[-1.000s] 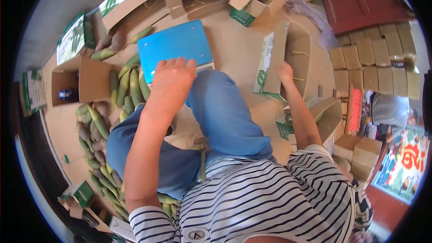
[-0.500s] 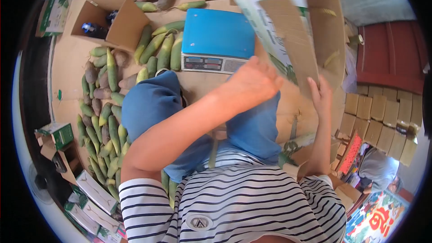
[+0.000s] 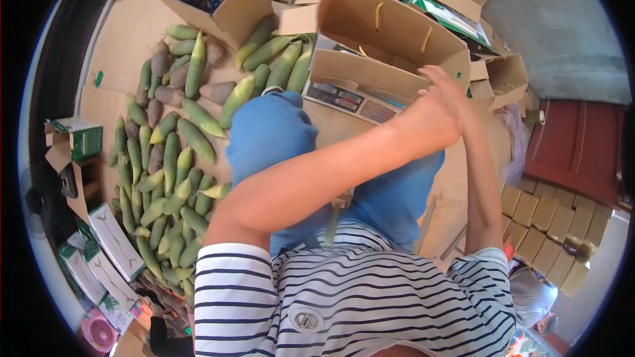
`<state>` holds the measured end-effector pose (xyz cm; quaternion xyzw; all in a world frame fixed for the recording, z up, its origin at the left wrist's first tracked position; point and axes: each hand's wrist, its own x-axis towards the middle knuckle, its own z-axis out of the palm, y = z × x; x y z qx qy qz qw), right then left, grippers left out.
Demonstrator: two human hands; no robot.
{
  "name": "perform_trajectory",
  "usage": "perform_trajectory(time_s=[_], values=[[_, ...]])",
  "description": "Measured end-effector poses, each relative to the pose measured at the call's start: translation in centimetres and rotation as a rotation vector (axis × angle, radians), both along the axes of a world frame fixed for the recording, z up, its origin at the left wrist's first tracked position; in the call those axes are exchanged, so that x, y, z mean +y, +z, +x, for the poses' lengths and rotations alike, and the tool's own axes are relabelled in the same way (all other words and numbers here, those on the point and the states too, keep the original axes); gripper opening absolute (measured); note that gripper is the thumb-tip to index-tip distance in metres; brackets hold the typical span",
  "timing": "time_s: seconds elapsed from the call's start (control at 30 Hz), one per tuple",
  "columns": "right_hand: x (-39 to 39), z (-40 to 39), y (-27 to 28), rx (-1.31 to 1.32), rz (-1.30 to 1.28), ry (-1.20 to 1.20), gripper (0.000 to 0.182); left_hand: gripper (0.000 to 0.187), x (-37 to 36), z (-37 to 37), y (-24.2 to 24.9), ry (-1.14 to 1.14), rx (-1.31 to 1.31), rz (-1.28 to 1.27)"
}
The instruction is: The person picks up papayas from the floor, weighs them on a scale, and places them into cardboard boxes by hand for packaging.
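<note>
An open cardboard box (image 3: 377,69) with yellow rope handles stands on the blue scale, whose display panel (image 3: 347,100) shows below it. My left hand (image 3: 433,122) reaches across my knees to the box's near right corner; its fingers are mostly hidden and blurred. Against it, my right hand (image 3: 450,92) has its fingers spread toward the left, near the box's edge, with nothing visible in them. The two hands overlap, and whether they grip each other cannot be made out.
Green radishes (image 3: 170,158) and some purplish ones (image 3: 170,96) lie on the left. An open box (image 3: 248,16) holds dark blue items. More boxes (image 3: 509,79) stand behind at right. Stacked cartons (image 3: 542,221) and part of another person (image 3: 532,294) are at lower right.
The box, earlier held up tilted at the right, now stands upright on the scale. My right hand has come off its flap and moved up and left; my left hand has shifted right. The view has turned.
</note>
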<state>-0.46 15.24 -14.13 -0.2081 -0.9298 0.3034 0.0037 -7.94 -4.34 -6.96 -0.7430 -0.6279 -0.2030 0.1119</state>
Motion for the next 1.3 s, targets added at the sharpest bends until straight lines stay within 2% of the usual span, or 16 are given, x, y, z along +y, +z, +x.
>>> perform_trajectory(time_s=[0.03, 0.1, 0.17, 0.23, 0.27, 0.37, 0.4, 0.5, 0.63, 0.67, 0.77, 0.9, 1.0, 1.1, 1.3], values=[[-0.2, 0.0, 0.8, 0.05, 0.268, 0.199, 0.033, 0.014, 0.0, 0.0, 0.1, -0.01, -0.044, 0.008], [-0.5, -0.9, 3.4, 0.115, 0.137, 0.142, 0.036, 0.013, 0.2, -0.2, 0.5, 0.035, -0.075, 0.177], [-2.0, -2.4, 7.4, 0.1, 0.152, 0.115, 0.038, 0.013, 0.0, -0.5, 1.3, 0.066, -0.137, 0.337], [-4.2, -4.5, 11.4, 0.013, 0.312, 0.124, 0.039, 0.012, 0.0, -0.9, 2.2, 0.089, -0.23, 0.488], [-4.9, -5.3, 12.2, 0.058, 0.308, 0.113, 0.037, 0.012, 0.2, -1.0, 2.6, 0.099, -0.273, 0.58], [-7.5, -6.9, 14.0, 0.239, -0.007, 0.029, 0.032, 0.012, 1.0, -1.1, 3.6, 0.133, -0.37, 0.8], [-8.7, -7.2, 13.5, 0.414, -0.03, 0.036, 0.026, 0.012, 1.4, -1.2, 4.0, 0.148, -0.378, 0.846], [-9.8, -8.6, 11.8, 0.4, -0.279, -0.088, 0.024, 0.012, 1.6, -1.7, 4.6, 0.238, -0.385, 0.88], [-8.8, -9.7, 7.6, 0.181, -0.392, 0.014, 0.022, 0.013, 2.3, -1.2, 5.2, 0.266, -0.469, 0.812], [-8.5, -9.5, 6.7, 0.141, -0.204, 0.061, 0.026, 0.014, 2.5, -0.7, 5.5, 0.305, -0.492, 0.8], [-9.1, -9.9, 6.1, 0.183, 0.303, 0.269, 0.021, 0.016, 0.0, -1.6, 8.9, 0.208, -0.752, 0.718], [-10.6, -10.1, 6.5, 0.264, 0.337, 0.243, 0.02, 0.022, -7.6, -3.0, 11.0, 0.211, -0.939, 0.898], [-9.7, -10.6, 6.0, 0.227, 0.359, 0.251, 0.019, 0.028, -13.2, -3.0, 11.1, 0.292, -0.896, 1.16], [-9.5, -10.5, 5.4, 0.198, 0.365, 0.261, 0.02, 0.035, -17.1, -3.0, 11.8, 0.365, -0.738, 1.385], [-9.3, -10.0, 5.2, 0.143, 0.369, 0.242, 0.021, 0.049, -19.7, -3.5, 13.5, 0.493, -0.378, 1.644]])
